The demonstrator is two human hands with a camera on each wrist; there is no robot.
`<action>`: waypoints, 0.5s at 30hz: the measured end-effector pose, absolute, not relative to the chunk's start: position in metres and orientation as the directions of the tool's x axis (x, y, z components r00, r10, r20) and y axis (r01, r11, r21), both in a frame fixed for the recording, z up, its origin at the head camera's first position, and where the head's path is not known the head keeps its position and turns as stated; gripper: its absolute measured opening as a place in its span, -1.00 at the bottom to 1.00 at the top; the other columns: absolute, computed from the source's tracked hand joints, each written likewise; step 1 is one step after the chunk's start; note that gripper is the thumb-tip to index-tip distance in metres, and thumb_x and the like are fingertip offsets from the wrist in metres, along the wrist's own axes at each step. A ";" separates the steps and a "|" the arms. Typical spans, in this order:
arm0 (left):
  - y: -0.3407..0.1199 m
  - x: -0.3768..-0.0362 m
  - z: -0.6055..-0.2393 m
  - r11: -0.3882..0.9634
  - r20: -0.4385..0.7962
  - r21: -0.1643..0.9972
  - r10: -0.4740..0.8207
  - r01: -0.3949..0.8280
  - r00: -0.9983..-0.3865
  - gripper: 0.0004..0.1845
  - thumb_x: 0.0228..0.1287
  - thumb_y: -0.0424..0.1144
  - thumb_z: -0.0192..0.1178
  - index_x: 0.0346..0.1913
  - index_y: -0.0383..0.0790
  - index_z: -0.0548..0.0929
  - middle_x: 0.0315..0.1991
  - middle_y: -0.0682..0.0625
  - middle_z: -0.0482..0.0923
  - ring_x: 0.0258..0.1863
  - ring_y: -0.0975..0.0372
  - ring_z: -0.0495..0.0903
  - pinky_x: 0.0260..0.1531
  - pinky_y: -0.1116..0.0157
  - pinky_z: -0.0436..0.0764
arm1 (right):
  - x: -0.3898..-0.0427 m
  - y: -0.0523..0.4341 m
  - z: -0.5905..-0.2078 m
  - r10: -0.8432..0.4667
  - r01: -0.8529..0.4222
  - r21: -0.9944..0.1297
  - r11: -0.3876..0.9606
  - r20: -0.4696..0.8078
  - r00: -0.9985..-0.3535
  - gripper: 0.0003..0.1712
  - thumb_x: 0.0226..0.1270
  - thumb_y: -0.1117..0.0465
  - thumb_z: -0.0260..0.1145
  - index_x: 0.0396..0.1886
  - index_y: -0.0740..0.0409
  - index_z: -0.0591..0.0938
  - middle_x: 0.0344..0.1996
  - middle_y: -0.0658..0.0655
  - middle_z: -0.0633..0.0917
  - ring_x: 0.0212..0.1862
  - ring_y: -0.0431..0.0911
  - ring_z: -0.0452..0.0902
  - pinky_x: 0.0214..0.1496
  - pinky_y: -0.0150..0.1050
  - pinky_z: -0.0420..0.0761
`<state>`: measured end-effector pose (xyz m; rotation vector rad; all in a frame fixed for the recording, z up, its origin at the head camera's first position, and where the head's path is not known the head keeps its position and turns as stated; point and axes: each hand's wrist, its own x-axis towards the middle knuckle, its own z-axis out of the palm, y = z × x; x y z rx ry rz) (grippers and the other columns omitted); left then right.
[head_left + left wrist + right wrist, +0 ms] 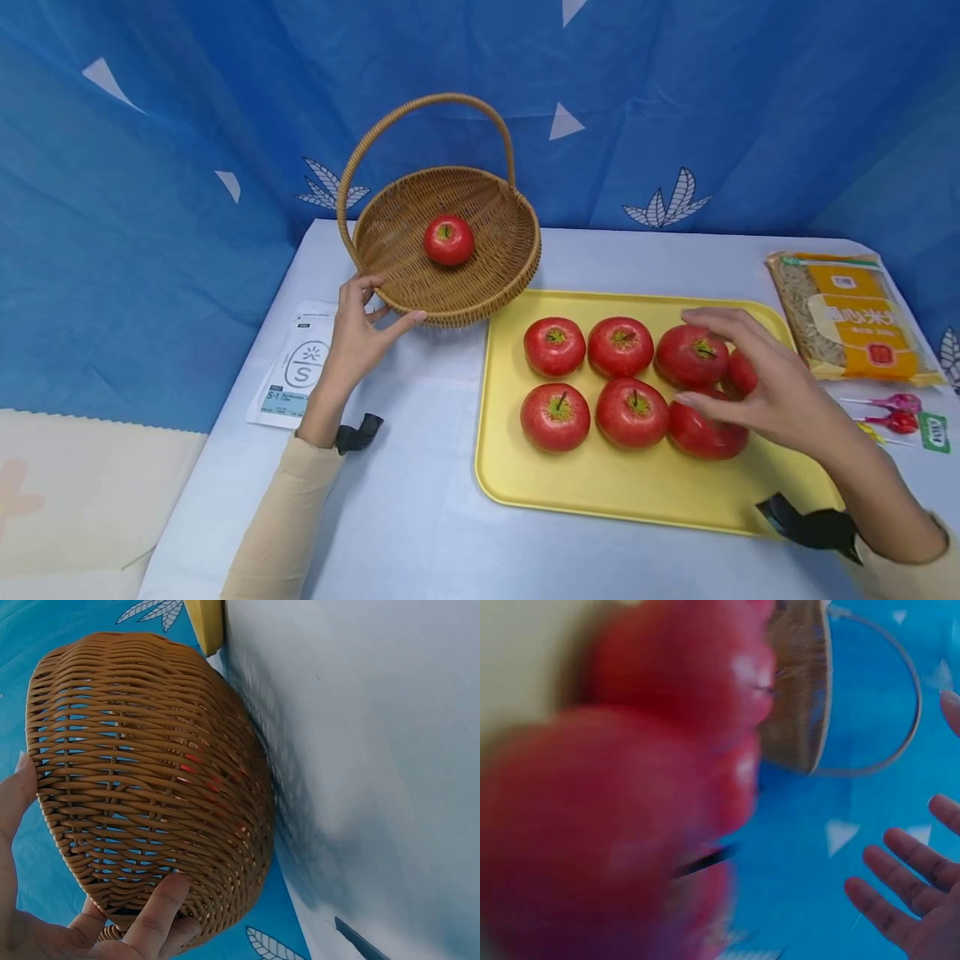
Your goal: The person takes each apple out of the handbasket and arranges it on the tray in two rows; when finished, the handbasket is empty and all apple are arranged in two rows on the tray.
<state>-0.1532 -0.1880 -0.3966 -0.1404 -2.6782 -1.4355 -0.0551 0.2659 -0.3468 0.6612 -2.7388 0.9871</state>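
Note:
My left hand (358,337) grips the near left rim of a wicker basket (495,233), its fingers curled at the edge and the thumb along the front. The basket tilts toward me, and one red apple (448,240) sits inside it. In the left wrist view the fingers press against the basket's woven underside (150,780). My right hand (787,400) hovers over the right end of a yellow tray (600,493), thumb and fingers spread around nothing. Beneath it are red apples (708,429) in two rows, one partly hidden. Blurred apples (592,825) fill the right wrist view's left side.
Left of the basket lies a white packet (288,375), partly behind my left arm. A bag of noodles (858,317) rests beyond the tray's right end, with wrapped lollipops (896,412) in front of it. A blue curtain (600,125) hangs behind the white table (420,500).

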 end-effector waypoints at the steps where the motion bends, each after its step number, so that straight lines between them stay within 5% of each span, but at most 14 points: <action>1: -0.188 -0.153 -0.397 0.552 0.130 0.824 0.034 0.127 -0.991 -0.11 0.05 0.03 0.48 0.32 -0.26 0.24 0.41 -0.24 0.07 0.47 -0.10 0.16 0.20 0.11 0.59 | -0.066 0.260 -0.341 -0.394 -0.496 -0.554 0.668 0.302 -0.868 0.14 -0.39 0.35 0.72 0.36 0.02 0.42 0.23 0.07 0.49 0.29 -0.47 0.23 0.17 -0.79 0.24; 4: -0.190 -0.152 -0.399 0.555 0.127 0.823 0.035 0.125 -0.991 -0.12 0.05 0.03 0.48 0.31 -0.25 0.24 0.41 -0.23 0.08 0.47 -0.10 0.17 0.20 0.12 0.59 | -0.099 0.238 -0.327 -0.515 -0.603 -0.499 0.623 0.318 -0.796 0.08 -0.30 0.28 0.71 0.35 0.02 0.43 0.26 0.07 0.48 0.32 -0.34 0.28 0.24 -0.75 0.22; 7: -0.191 -0.152 -0.399 0.553 0.125 0.824 0.037 0.125 -0.991 -0.12 0.05 0.02 0.48 0.31 -0.26 0.24 0.41 -0.25 0.07 0.47 -0.11 0.16 0.20 0.11 0.59 | -0.134 0.213 -0.317 -0.600 -0.649 -0.507 0.567 0.285 -0.747 -0.01 -0.16 0.17 0.68 0.35 0.00 0.43 0.27 0.07 0.46 0.31 -0.13 0.35 0.29 -0.41 0.49; 11: -0.190 -0.153 -0.398 0.549 0.128 0.826 0.041 0.129 -0.991 -0.12 0.07 0.00 0.47 0.31 -0.30 0.23 0.42 -0.28 0.05 0.47 -0.12 0.16 0.21 0.09 0.58 | -0.182 0.176 -0.312 -0.673 -0.670 -0.557 0.491 0.246 -0.698 -0.09 -0.04 0.07 0.63 0.34 0.01 0.43 0.26 0.10 0.46 0.23 -0.02 0.40 0.12 0.01 0.61; 15: -0.189 -0.154 -0.396 0.548 0.130 0.826 0.045 0.133 -0.991 -0.12 0.07 -0.01 0.47 0.31 -0.33 0.23 0.42 -0.30 0.04 0.47 -0.13 0.16 0.21 0.08 0.58 | -0.226 0.140 -0.313 -0.734 -0.693 -0.572 0.438 0.218 -0.643 -0.11 0.01 0.00 0.59 0.35 0.00 0.43 0.25 0.13 0.44 0.24 -0.02 0.36 0.16 -0.01 0.57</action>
